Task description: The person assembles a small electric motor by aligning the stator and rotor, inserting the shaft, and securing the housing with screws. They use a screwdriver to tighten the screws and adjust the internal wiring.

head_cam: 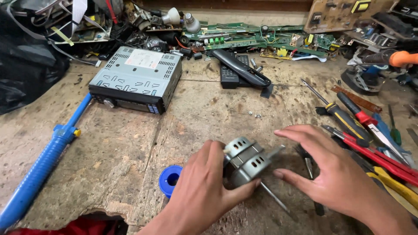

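Fingers [244, 188] of the left hand [202, 187] wrap around the small grey motor [246, 161] at lower centre of the frame, its shaft pointing right toward the right hand [335, 174], whose spread, empty fingers hover just beside it on the workbench [130, 148].

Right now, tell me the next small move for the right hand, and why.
Probably close the right hand on the shaft end of the small metal motor. The left hand already grips the motor's body, while the right hand hovers open beside the shaft, touching nothing.
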